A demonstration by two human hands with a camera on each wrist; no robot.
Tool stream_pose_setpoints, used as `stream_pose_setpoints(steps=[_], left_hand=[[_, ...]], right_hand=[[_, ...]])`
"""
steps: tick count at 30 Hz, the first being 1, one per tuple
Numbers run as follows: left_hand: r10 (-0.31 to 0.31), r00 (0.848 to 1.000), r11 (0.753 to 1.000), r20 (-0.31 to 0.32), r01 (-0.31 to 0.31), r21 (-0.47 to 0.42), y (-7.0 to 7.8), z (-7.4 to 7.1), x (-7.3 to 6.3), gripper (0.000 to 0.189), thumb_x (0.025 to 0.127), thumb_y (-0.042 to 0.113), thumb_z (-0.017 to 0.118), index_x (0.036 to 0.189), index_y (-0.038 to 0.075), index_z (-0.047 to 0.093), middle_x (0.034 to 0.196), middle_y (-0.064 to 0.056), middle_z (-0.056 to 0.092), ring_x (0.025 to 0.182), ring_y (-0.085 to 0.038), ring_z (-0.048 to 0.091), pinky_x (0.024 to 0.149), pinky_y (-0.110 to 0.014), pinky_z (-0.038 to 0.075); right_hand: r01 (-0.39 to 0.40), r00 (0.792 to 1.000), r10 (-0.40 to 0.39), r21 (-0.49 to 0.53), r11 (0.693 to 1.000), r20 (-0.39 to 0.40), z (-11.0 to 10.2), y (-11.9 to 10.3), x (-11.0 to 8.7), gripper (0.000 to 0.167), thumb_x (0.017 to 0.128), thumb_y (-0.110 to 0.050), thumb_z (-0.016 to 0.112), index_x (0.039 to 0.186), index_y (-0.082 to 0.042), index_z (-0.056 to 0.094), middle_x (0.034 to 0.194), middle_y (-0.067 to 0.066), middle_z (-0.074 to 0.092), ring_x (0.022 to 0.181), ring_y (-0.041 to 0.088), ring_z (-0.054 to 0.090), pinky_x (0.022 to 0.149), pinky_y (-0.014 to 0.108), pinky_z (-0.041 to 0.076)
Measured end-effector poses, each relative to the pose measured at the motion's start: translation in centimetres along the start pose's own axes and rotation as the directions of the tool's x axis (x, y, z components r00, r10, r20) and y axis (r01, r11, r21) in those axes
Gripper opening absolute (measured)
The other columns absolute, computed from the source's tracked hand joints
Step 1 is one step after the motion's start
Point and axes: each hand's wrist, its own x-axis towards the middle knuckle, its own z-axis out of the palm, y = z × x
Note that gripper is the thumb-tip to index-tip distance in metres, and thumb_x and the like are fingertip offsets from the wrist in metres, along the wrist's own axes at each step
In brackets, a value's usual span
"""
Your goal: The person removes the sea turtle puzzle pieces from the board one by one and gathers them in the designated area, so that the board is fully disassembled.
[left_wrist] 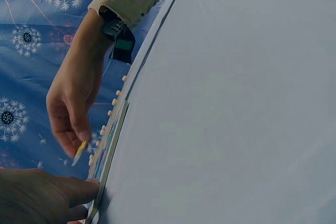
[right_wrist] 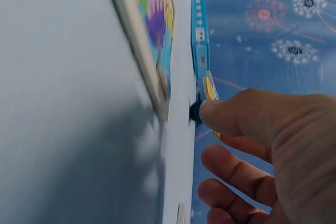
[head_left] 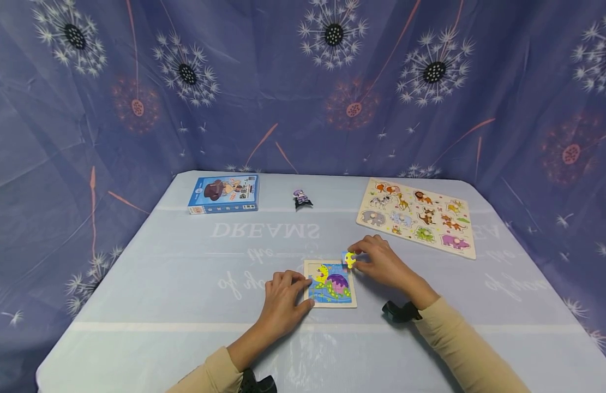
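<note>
In the head view, a small framed jigsaw puzzle (head_left: 330, 305) lies flat, its picture showing a yellow figure and a purple shape on blue. My left hand (head_left: 283, 303) rests at its left side, thumb and a fingertip touching the frame; the left wrist view has these fingers (left_wrist: 79, 190) on the rim. Above the upper right corner, my right hand (head_left: 381, 261) pinches a yellow and blue puzzle piece (head_left: 349, 260) between thumb and finger. That piece (right_wrist: 211, 86) appears nearly edge-on in the right wrist view, raised off the frame, with the other fingers loosely curled below.
A blue box (head_left: 224, 194) lies at the back left of the table. Behind the puzzle stands a small purple and black item (head_left: 301, 199). A wooden animal peg board (head_left: 415, 217) lies at the back right. A patterned curtain (head_left: 283, 82) hangs behind the table.
</note>
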Motion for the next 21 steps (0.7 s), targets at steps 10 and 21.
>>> stream_pose_setpoints(steps=[10, 21], left_hand=[[-0.012, 1.0, 1.0, 0.017, 0.012, -0.002, 0.0, 0.0, 0.0, 0.039, 0.077, 0.023, 0.074, 0.113, 0.009, 0.069, 0.11, -0.004, 0.058, 0.104, -0.023, 0.045, 0.083, -0.042, 0.03], [-0.015, 0.999, 1.0, 0.033, 0.015, -0.002, 0.1, -0.1, 0.0, 0.038, 0.078, 0.023, 0.073, 0.113, 0.01, 0.069, 0.111, -0.003, 0.057, 0.104, -0.021, 0.044, 0.084, -0.043, 0.03]], right_hand=[[-0.033, 0.999, 0.032, -0.018, 0.999, -0.017, -0.5, 2.5, -1.1, 0.03, 0.077, -0.013, 0.073, 0.106, -0.01, 0.068, 0.092, 0.002, 0.061, 0.091, 0.019, 0.048, 0.083, 0.041, 0.035], [-0.074, 0.997, 0.074, -0.035, 0.997, -0.016, -0.7, 4.4, -1.8, 0.031, 0.077, -0.012, 0.072, 0.107, -0.009, 0.068, 0.095, 0.004, 0.061, 0.093, 0.022, 0.049, 0.085, 0.044, 0.035]])
